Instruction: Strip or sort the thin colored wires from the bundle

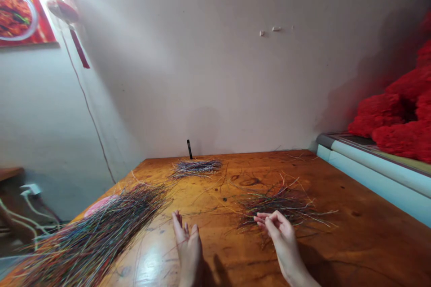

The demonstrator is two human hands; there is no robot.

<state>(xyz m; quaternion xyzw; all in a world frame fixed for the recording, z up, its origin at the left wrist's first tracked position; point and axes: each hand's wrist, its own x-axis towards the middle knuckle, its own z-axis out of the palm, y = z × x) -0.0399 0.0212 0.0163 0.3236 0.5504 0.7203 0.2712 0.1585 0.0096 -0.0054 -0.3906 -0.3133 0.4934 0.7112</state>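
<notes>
My left hand [187,242] hovers just above the wooden table [353,242], fingers stretched up and slightly apart, nothing visible in it. My right hand [276,226] sits to its right with fingertips pinched together over a loose scatter of thin coloured strands [283,202]; whether a strand is between the fingers is too fine to tell. A large heap of multicoloured strands [90,237] lies at the left of the table, close to my left hand. A smaller tidy bundle of strands [197,167] lies at the far edge near the wall.
A small black upright object [189,149] stands by the wall behind the far bundle. A pale blue chest freezer [377,170] borders the table's right, with red fluffy material [400,121] piled on it. Cables and a plug [28,190] lie at the left.
</notes>
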